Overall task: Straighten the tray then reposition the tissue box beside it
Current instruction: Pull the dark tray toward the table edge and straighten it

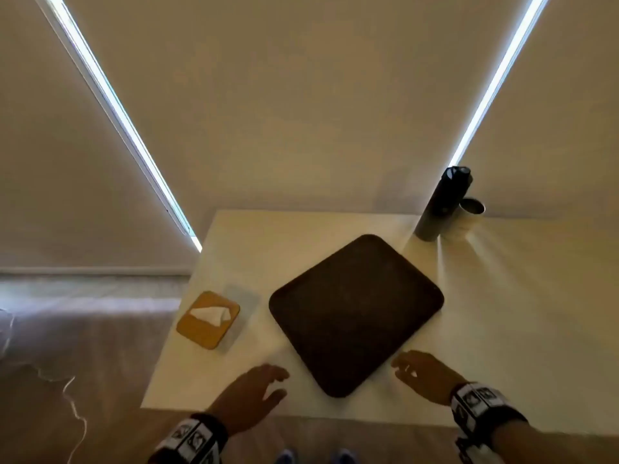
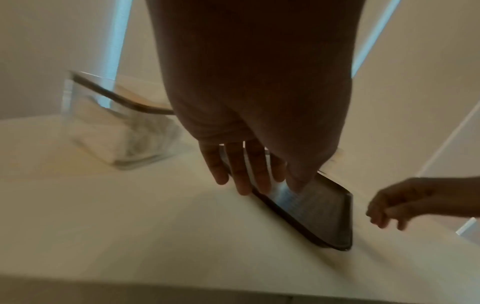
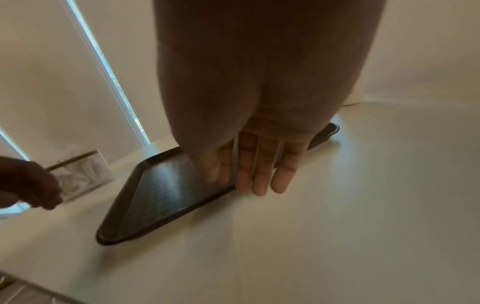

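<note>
A dark brown tray [image 1: 355, 313] lies turned like a diamond on the white table [image 1: 495, 346], one corner pointing at me. The tissue box [image 1: 209, 319], clear-sided with a wooden lid and a white tissue sticking out, stands to its left near the table's left edge. My left hand [image 1: 268, 385] hovers open just left of the tray's near corner, fingers extended. My right hand [image 1: 407, 365] is open by the tray's near-right edge, apart from it. In the wrist views the tray [image 2: 322, 214] [image 3: 166, 195] shows beyond the straight fingers of the left hand [image 2: 249, 176] and right hand [image 3: 249, 174].
A tall dark bottle [image 1: 442, 202] and a small round tin [image 1: 472, 207] stand at the table's back right. Roller blinds [image 1: 301, 95] hang behind the table. The table's near edge runs just under my wrists, with wood floor [image 1: 67, 363] to the left.
</note>
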